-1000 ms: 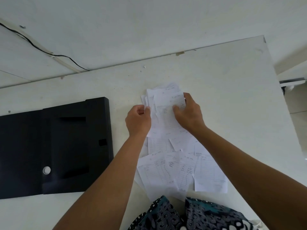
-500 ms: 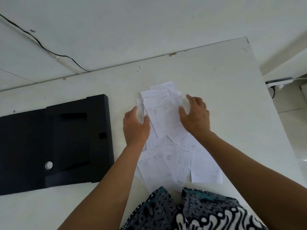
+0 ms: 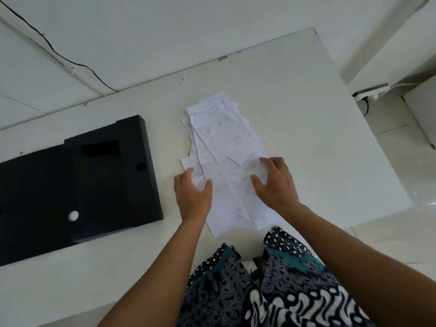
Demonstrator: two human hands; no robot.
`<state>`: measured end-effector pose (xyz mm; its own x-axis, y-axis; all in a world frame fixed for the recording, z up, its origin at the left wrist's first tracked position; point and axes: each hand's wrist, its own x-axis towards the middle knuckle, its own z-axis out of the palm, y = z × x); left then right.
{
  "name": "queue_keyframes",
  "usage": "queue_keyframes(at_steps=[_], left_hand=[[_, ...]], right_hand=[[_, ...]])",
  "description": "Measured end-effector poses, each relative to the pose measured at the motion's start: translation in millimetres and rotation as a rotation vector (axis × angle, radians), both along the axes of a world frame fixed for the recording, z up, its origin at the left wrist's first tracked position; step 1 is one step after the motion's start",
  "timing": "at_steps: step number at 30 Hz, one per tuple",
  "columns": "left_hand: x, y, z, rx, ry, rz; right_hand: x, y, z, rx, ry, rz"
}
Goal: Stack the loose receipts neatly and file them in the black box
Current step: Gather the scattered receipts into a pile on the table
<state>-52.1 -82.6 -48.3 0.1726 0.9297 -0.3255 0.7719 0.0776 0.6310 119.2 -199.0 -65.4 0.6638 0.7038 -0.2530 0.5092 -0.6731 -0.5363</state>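
Several white receipts lie in a loose, overlapping spread on the white table, running from the far middle toward me. My left hand rests on the spread's near left edge, fingers apart and lightly curled on paper. My right hand lies flat on the near right part, fingers spread over a receipt that looks blurred. Neither hand has lifted a sheet. The black box lies flat and closed to the left of the receipts, with a white round button on top.
A black cable runs along the wall behind the table. A white power strip sits on the floor at the right, past the table's right edge. Patterned dark cloth covers my lap at the table's near edge.
Both hands moved from the far part of the receipt spread toward me, onto the near part. The far receipts they held now lie fanned out and uncovered.
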Motion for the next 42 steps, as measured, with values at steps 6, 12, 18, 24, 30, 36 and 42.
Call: queue_keyframes(at_steps=[6, 12, 18, 24, 30, 36, 42], left_hand=[[-25, -25, -4, 0.044, 0.290, 0.058], [-12, -38, -5, -0.024, 0.066, -0.041], [-18, -48, -4, -0.020, 0.150, 0.060], [-1, -58, -4, -0.143, 0.002, 0.143], [-6, -58, -6, -0.121, 0.089, 0.260], [2, -62, -7, -0.114, 0.037, 0.121], [-2, -58, -6, -0.084, 0.075, 0.229]], right_hand=[[-10, -40, -1, -0.194, -0.200, -0.215], [-37, -29, -6, -0.106, -0.106, -0.065], [-45, -39, -3, -0.147, -0.203, -0.122], [-57, -45, -7, -0.102, -0.082, -0.095], [-45, -46, -3, -0.083, -0.076, -0.306], [-53, -38, 0, -0.155, -0.036, -0.111], [-44, -34, -6, -0.096, -0.038, -0.241]])
